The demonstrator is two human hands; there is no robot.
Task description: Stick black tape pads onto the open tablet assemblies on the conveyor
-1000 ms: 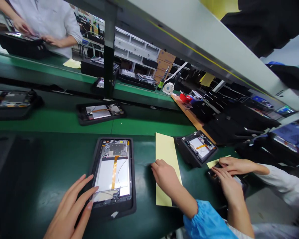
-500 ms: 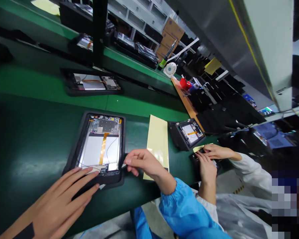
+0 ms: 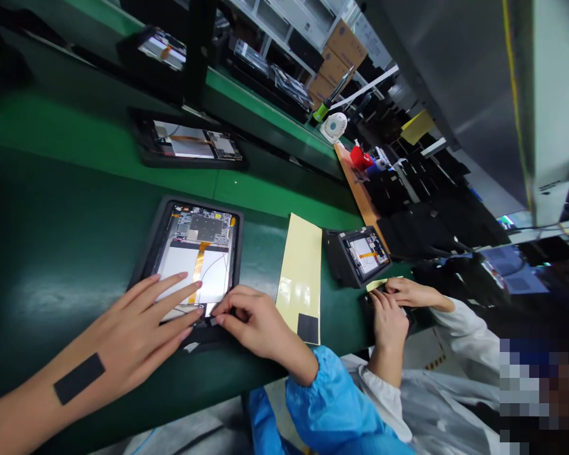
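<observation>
An opened tablet [image 3: 203, 225] lies in a black padded frame [image 3: 241, 243], its circuit board, pale battery area and orange ribbon cable exposed. My left hand [image 3: 142, 332] rests with spread fingers across the lower part of the tablet. A black rectangular patch [image 3: 79, 378] sticks to my left wrist. At the tablet's lower right corner, thumb and forefinger of my right hand [image 3: 256, 319] are pinched together. What they hold is too small to name. A yellow backing sheet [image 3: 299, 265] lies right of the tablet, with a black square piece [image 3: 308, 328] on its lower end.
Another opened tablet [image 3: 189, 140] lies beyond on the green belt, and a third tablet [image 3: 366, 254] sits tilted on a black block at right. A co-worker's hands [image 3: 392, 309] work at the right. A white fan [image 3: 334, 127] stands at the back.
My right hand has moved left from beside the frame onto the tablet's lower right corner. My left hand has shifted up and right over the tablet. The camera view has shifted slightly.
</observation>
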